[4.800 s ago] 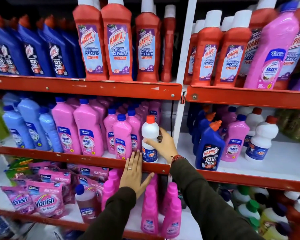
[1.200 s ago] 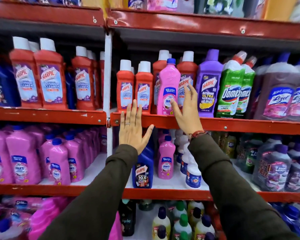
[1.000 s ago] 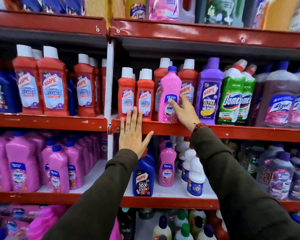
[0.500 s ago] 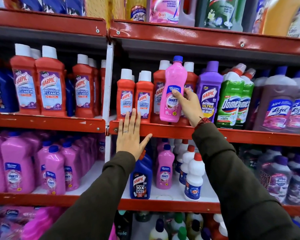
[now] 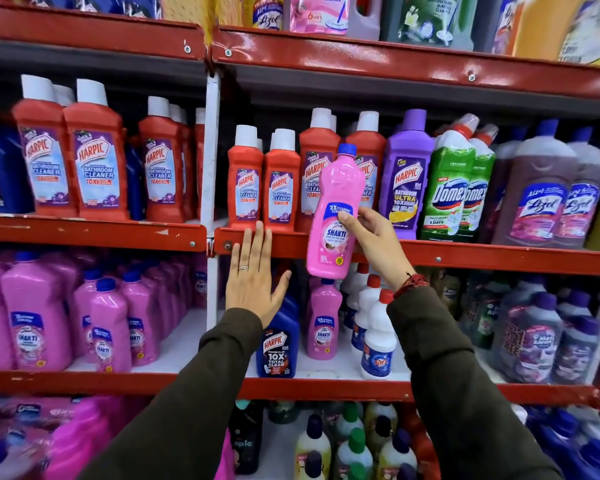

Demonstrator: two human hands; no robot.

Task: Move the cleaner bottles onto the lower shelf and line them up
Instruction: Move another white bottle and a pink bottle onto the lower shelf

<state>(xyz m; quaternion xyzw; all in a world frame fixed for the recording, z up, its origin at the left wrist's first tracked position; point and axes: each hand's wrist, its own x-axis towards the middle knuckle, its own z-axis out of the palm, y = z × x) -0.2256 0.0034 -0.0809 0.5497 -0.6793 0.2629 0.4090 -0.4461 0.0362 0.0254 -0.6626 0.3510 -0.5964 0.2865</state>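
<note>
Pink bottle (image 5: 336, 216) lifted off red shelf (image 5: 499, 259); right hand (image 5: 374, 244) gripping.

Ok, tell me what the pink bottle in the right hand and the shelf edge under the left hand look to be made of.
Pink bottle: looks like glossy moulded plastic, with soft highlights on its shoulder, a blue cap and a printed label. Shelf edge: probably painted sheet metal, glossy red, with chipped paint and rivet or screw heads. The right hand grips the bottle; the left hand lies flat on the edge.

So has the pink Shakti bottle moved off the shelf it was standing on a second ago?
Yes. The pink Shakti bottle, in the right hand, has come forward and down: its base now hangs below the red shelf edge.
</note>
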